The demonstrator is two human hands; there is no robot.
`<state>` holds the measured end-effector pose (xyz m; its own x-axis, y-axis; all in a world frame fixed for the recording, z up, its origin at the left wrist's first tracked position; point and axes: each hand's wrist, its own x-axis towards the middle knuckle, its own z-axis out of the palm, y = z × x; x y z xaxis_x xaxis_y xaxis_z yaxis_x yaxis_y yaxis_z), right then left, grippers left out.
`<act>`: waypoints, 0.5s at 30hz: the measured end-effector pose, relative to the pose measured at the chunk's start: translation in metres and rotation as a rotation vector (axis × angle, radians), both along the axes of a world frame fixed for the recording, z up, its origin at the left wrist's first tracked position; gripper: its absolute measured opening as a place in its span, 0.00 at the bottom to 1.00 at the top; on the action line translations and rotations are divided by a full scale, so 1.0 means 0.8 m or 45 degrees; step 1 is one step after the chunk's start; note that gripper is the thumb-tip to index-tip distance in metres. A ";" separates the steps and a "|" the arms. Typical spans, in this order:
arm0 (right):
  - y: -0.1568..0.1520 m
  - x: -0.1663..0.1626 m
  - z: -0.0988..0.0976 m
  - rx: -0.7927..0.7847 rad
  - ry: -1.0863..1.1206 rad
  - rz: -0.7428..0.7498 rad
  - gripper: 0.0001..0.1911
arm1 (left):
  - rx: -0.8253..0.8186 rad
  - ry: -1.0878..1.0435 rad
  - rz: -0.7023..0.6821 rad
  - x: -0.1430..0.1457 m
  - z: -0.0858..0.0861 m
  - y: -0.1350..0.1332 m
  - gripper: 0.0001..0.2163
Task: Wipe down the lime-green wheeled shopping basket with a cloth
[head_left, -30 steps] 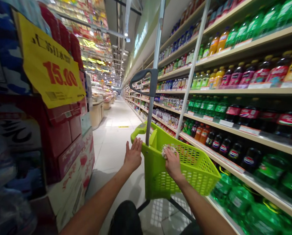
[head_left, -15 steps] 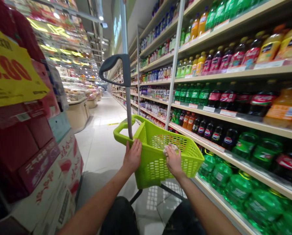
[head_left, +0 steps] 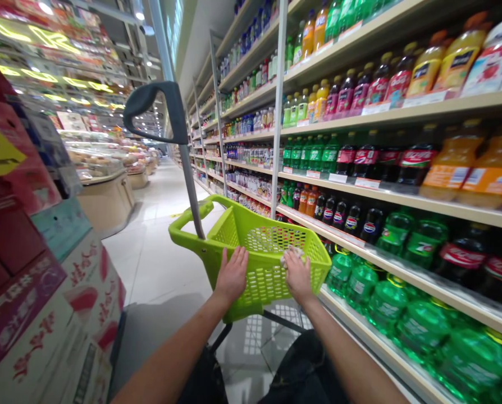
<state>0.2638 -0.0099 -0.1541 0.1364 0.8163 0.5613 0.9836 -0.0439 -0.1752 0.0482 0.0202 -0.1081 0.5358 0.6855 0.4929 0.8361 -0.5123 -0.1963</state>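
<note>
A lime green wheeled shopping basket (head_left: 272, 275) stands in the aisle right in front of me, its grey pull handle (head_left: 150, 106) raised on a metal pole. My left hand (head_left: 232, 275) grips the basket's near rim, fingers curled over the edge. My right hand (head_left: 297, 274) rests on the rim further right, closed on a small crumpled whitish cloth (head_left: 291, 255) pressed against the plastic.
Shelves of soft drink bottles (head_left: 386, 163) run along the right, with green bottles (head_left: 406, 314) on the lowest tier. Stacked red and white cartons (head_left: 44, 292) stand at the left. The tiled aisle floor (head_left: 158, 224) stretches ahead past a display counter (head_left: 105, 196).
The view has swung right and the basket sits further left in frame. My left hand went from open beside the pole to gripping the rim. The right hand keeps the cloth on the rim.
</note>
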 end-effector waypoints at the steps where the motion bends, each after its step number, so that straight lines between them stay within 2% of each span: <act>1: 0.001 -0.002 -0.001 0.000 -0.024 0.038 0.25 | -0.010 0.003 0.004 0.005 -0.002 0.000 0.25; 4: -0.003 0.019 -0.009 0.006 -0.063 0.027 0.26 | -0.005 0.005 0.022 0.009 -0.007 0.001 0.26; 8: -0.018 0.076 -0.024 0.003 0.050 -0.338 0.24 | -0.009 0.023 0.020 0.009 -0.012 0.001 0.26; 10: -0.022 0.082 -0.028 0.014 0.085 -0.437 0.24 | -0.023 0.020 0.061 0.013 -0.014 -0.001 0.27; 12: -0.020 0.069 -0.030 0.036 0.058 -0.381 0.24 | -0.041 0.027 0.073 0.019 -0.015 -0.004 0.27; 15: -0.014 0.051 -0.033 0.078 -0.049 -0.152 0.25 | -0.071 0.036 0.045 0.023 -0.015 -0.005 0.28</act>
<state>0.3046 -0.0214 -0.1804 0.2079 0.7596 0.6163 0.9780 -0.1513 -0.1435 0.0666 0.0161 -0.1203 0.5237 0.7302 0.4388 0.8485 -0.4930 -0.1922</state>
